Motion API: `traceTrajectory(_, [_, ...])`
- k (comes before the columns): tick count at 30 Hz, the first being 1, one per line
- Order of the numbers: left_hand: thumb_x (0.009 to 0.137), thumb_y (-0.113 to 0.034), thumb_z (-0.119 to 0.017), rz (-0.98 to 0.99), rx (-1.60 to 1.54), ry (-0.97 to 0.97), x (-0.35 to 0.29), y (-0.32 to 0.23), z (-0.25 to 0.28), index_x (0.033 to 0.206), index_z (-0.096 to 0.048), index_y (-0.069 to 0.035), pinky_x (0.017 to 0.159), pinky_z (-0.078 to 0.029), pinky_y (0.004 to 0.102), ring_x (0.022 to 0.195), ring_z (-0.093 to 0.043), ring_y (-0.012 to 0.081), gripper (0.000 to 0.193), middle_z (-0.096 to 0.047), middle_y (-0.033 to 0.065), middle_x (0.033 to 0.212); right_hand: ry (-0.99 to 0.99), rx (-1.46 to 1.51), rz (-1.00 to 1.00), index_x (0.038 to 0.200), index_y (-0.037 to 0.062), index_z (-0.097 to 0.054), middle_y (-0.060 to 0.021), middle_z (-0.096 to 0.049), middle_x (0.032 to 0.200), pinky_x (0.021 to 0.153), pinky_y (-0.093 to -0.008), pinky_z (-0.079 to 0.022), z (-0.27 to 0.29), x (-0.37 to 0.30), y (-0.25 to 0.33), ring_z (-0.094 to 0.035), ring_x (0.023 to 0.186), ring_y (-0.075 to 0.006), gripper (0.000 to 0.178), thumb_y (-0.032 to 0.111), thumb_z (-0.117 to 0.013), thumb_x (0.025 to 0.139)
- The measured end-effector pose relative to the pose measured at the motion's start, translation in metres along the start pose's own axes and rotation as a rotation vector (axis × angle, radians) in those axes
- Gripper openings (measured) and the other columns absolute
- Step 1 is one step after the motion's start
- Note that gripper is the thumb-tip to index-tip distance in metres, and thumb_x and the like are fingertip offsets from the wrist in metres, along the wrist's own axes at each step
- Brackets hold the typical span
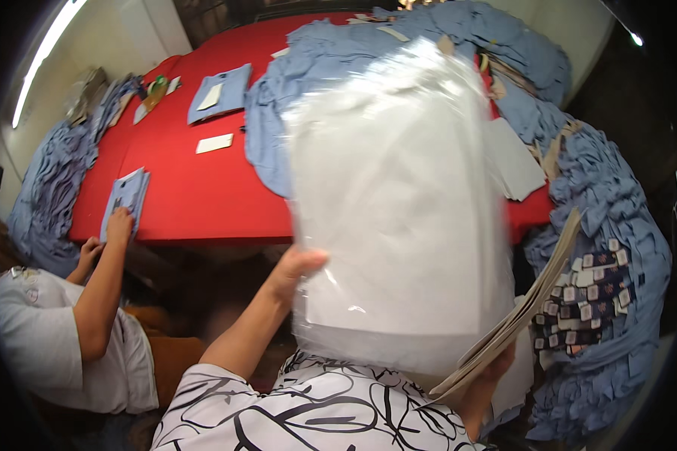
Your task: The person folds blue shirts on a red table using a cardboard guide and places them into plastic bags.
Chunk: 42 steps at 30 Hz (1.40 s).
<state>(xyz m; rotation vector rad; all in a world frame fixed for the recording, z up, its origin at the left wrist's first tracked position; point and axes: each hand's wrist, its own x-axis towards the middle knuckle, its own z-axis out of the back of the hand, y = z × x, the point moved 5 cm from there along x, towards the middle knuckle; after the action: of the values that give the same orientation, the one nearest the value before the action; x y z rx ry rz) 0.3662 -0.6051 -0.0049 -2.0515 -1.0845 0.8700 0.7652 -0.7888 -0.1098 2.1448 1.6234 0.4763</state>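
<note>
My left hand (297, 272) is closed on the left edge of a large clear plastic bag (391, 203), raised in front of me. A flat white sheet shows through the bag, and its upper end is blurred. Whether it is one bag or several together I cannot tell. At the lower right, my right hand (496, 367) is partly hidden behind a thin stack of grey-brown cardboard sheets (515, 323), which it grips on edge. The stack's lower end overlaps the bag's lower right corner.
A red-covered table (180, 180) carries a heap of light blue garments (267, 120), a folded one (220, 94) and white cards (214, 143). More blue garments (617, 173) and dark labels (590, 301) lie at right. At left, a co-worker's hands (119, 225) touch a folded garment.
</note>
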Motion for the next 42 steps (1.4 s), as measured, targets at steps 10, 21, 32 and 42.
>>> traceTrajectory(10, [0.093, -0.026, -0.056, -0.488, 0.015, -0.569, -0.116, -0.186, 0.264, 0.115, -0.055, 0.009, 0.084, -0.056, 0.0378, 0.092, -0.068, 0.0289, 0.042, -0.066, 0.0200, 0.104, -0.587, -0.333, -0.097, 0.142, 0.0032, -0.037, -0.0152, -0.052, 0.135, 0.098, -0.0464, -0.047, 0.141, -0.045, -0.104, -0.054, 0.119, -0.0319, 0.052, 0.020, -0.055, 0.096])
traceTrajectory(21, [0.090, -0.021, -0.063, -0.750, -0.083, -0.932, -0.115, -0.352, 0.583, 0.124, -0.052, 0.006, 0.095, -0.050, 0.0477, 0.109, -0.061, 0.0335, 0.045, -0.062, 0.0180, 0.120, -0.776, -0.462, -0.208, 0.137, 0.0010, -0.042, -0.0163, -0.056, 0.128, 0.094, -0.0479, -0.049, 0.148, -0.095, -0.097, -0.057, 0.114, -0.0325, 0.049, 0.022, -0.057, 0.095])
traceTrajectory(32, [0.084, -0.014, -0.069, -0.608, -0.080, -1.112, -0.045, -0.481, 0.760, 0.134, -0.047, 0.001, 0.098, -0.048, 0.0474, 0.115, -0.056, 0.0367, 0.057, -0.055, 0.0217, 0.128, -0.970, -0.860, -0.157, 0.136, -0.0005, -0.043, -0.0182, -0.059, 0.124, 0.092, -0.0517, -0.052, 0.129, -0.102, -0.087, -0.060, 0.107, -0.0352, 0.051, 0.019, -0.064, 0.093])
traceTrajectory(42, [0.085, -0.016, -0.070, -0.699, 0.375, -1.682, -0.052, -0.497, 0.730, 0.131, -0.052, 0.000, 0.092, -0.051, 0.0437, 0.108, -0.060, 0.0345, 0.052, -0.060, 0.0215, 0.121, -1.186, -0.768, -0.066, 0.139, 0.0017, -0.038, -0.0156, -0.055, 0.127, 0.089, -0.0438, -0.053, 0.073, -0.069, -0.088, -0.060, 0.109, -0.0292, 0.047, 0.011, -0.054, 0.096])
